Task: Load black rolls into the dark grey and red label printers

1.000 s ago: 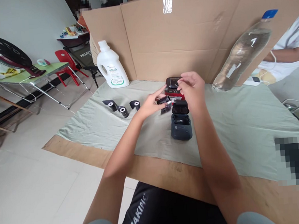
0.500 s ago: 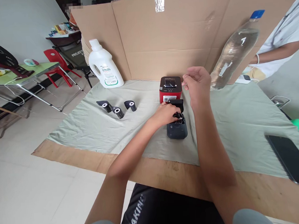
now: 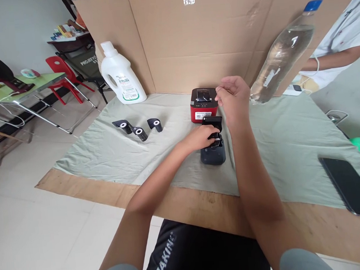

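A small dark label printer (image 3: 212, 154) lies on the grey-green cloth (image 3: 270, 153) with its lid open. My left hand (image 3: 200, 137) reaches into its open bay and holds a black paper roll (image 3: 216, 140) there. My right hand (image 3: 232, 95) hovers above, between the dark printer and a red printer (image 3: 203, 103) behind it, fingers pinched together; whether it holds anything is unclear. Three more black rolls (image 3: 140, 128) lie on the cloth to the left.
A cardboard screen (image 3: 192, 39) stands behind. A white detergent jug (image 3: 118, 75) is at back left, a clear water bottle (image 3: 281, 56) leans at back right. A black phone (image 3: 352, 188) lies near the right edge. Another person's arm (image 3: 336, 60) is at far right.
My left hand brought the black roll down from in front of the red printer into the dark printer's open bay. My right hand let go and rose slightly.
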The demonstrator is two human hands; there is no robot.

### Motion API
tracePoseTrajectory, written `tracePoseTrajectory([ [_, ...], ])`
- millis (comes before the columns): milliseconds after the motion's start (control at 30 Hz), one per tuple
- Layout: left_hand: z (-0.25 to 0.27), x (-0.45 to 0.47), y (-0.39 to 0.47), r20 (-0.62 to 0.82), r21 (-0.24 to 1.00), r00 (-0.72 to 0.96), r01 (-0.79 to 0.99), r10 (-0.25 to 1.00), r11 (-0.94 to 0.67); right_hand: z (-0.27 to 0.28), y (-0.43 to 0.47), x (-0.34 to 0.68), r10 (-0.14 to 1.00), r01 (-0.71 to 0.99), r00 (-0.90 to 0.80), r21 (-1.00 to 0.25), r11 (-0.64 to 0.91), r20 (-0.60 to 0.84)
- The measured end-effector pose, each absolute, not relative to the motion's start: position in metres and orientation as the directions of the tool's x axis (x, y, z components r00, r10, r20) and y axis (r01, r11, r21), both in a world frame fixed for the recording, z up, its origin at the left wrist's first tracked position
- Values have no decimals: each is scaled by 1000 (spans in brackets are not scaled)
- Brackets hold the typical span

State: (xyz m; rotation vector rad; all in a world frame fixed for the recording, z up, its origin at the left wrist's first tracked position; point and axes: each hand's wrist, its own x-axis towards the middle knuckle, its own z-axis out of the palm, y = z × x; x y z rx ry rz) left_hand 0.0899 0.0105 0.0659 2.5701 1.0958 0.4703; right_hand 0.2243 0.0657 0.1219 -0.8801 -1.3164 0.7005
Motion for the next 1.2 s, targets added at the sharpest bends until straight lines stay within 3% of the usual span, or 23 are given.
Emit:
tracePoseTrajectory([
  [300,42,86,23,251,665,683,393,686,-635,119,67,227,846,76,141,-857,509,515],
  [467,28,83,29,302,706,653,337,695,-623,116,72,231,843,98,138,-855,510,519],
  [600,33,82,26,308,621,666,400,679,-674,117,72,233,846,100,140,-857,505,515],
  [767,53,84,15,230,307,721,583,653,-752,115,71,231,850,101,123,-858,503,513],
  [867,62,87,9,209,203,714,637,668,-744,114,72,231,851,97,105,-857,505,514],
  [1200,55,96,14,182,242,588,750,788,-616,117,67,225,861,128,108,-865,484,498],
])
